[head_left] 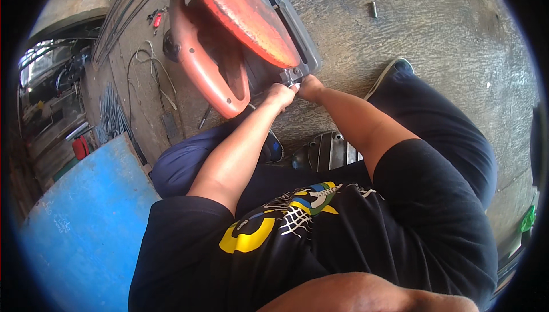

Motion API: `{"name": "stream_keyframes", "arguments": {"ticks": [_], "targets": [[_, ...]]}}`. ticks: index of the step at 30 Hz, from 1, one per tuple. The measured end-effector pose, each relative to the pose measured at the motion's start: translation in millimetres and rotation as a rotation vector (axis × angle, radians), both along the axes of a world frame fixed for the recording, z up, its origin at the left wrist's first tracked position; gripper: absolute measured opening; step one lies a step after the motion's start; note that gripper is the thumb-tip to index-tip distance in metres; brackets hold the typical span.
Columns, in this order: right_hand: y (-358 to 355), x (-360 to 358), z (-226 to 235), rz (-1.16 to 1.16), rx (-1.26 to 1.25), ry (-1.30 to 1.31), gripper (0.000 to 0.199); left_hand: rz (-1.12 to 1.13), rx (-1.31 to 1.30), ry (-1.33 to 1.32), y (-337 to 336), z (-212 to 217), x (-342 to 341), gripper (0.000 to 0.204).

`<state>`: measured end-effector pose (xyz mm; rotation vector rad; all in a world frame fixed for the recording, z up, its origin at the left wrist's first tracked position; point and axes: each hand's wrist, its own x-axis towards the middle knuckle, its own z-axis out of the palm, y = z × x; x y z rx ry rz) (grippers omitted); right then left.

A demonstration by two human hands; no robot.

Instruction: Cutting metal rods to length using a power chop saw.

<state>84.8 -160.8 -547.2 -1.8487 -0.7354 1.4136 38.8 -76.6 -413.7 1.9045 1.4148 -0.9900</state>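
Note:
An orange machine that looks like a cut-off saw stands on the floor before me, with a worn round guard (243, 17), a looped orange handle (209, 80) and a grey base (309, 54). At the near end of the guard sits a small metal bracket (291, 75). My left hand (279, 96) is closed just below the bracket. Beside it, nearly touching, my right hand (310, 88) is closed at the bracket's right. A small shiny bit shows between the hands; the fingertips and most of what they grip are hidden.
Between my legs lies a ribbed metal part (329, 150). A blue panel (91, 220) is at my left, near a bundle of rods (111, 112) and a looped cord (150, 57). A small metal cylinder (374, 9) lies far right; a red item (157, 20) lies far left.

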Motion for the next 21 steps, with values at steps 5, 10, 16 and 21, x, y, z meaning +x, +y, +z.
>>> {"name": "stream_keyframes", "arguments": {"ticks": [5,10,16,21], "targets": [[-2,8,11,0.125,-0.069,-0.106,0.040,-0.028,-0.065,0.035,6,1,3,0.063],[-2,12,25,0.054,-0.141,-0.100,0.048,0.008,-0.191,-0.024,14,-2,-4,0.052],[-1,12,63,0.065,-0.440,-0.207,0.045,0.270,-0.594,-0.114,38,-14,-23,0.027],[-4,2,75,0.088,-0.459,-0.254,0.045,0.404,-0.672,-0.203,48,-26,-41,0.023]]}}
